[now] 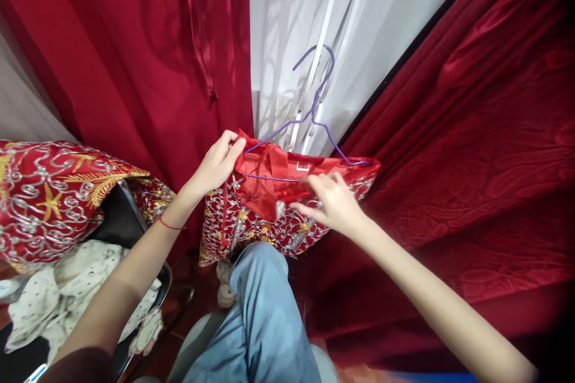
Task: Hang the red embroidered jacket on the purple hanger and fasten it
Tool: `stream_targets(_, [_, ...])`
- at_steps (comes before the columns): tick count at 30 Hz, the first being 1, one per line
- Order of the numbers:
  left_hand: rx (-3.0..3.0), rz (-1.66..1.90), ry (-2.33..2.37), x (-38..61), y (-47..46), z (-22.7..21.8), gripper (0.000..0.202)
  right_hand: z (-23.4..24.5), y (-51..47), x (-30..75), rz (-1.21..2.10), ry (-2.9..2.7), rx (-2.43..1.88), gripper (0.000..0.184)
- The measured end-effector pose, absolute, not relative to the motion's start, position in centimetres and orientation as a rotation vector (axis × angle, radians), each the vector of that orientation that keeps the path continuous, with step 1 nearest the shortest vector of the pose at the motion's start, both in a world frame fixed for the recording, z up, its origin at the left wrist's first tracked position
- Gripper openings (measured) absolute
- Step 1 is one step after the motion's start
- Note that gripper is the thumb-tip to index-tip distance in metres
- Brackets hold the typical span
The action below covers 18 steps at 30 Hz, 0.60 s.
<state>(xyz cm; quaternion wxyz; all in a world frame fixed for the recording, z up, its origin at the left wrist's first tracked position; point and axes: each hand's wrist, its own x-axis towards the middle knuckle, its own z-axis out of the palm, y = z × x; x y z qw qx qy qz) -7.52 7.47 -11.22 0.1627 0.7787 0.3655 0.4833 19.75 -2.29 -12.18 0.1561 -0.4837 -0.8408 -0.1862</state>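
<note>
A leg in blue jeans (260, 293) shows below a purple hanger (313, 111); at the hanger's L end, L hand (220, 161) pinches the edge of an embroidered red garment (260, 197). R hand (335, 200), blurred, thumb & fingers apart, is at the hanger's lower bar; can't tell if it grips cloth. Garment surrounds hanger's base, lining showing. Left of hanger: blk chair (119, 215) w/ embroidered red cloth (58, 197). Bkgd, behind hanger: white drape (278, 30) btwn red curtains (90, 42).

Left hand (216, 163) pinches a red embroidered garment (265, 226), right hand (338, 204) over its opening, purple hanger (313, 111) partly inside
</note>
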Motion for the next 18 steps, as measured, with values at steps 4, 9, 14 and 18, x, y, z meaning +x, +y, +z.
stream_targets(4, [2.248, 1.37, 0.894, -8.3, 7.1, -11.8, 0.026, -13.9, -3.1, 14.3, -0.445, -2.663, -1.607, 0.007])
stream_targets(9, [2.313, 1.369, 0.869, -8.7, 7.5, -12.2, 0.029, -14.3, -6.1, 11.7, -0.32, -2.754, -1.216, 0.017])
stream_targets(14, [2.42, 1.413, 0.928, -8.0, 7.5, -12.5, 0.025, -10.4, -8.6, 11.5, -0.002, -2.564, -0.808, 0.02])
stream_targets(18, [2.461, 1.445, 0.997, -7.7, 6.8, -12.6, 0.048, -8.7, -6.3, 12.3, 0.106, -2.157, -0.773, 0.013])
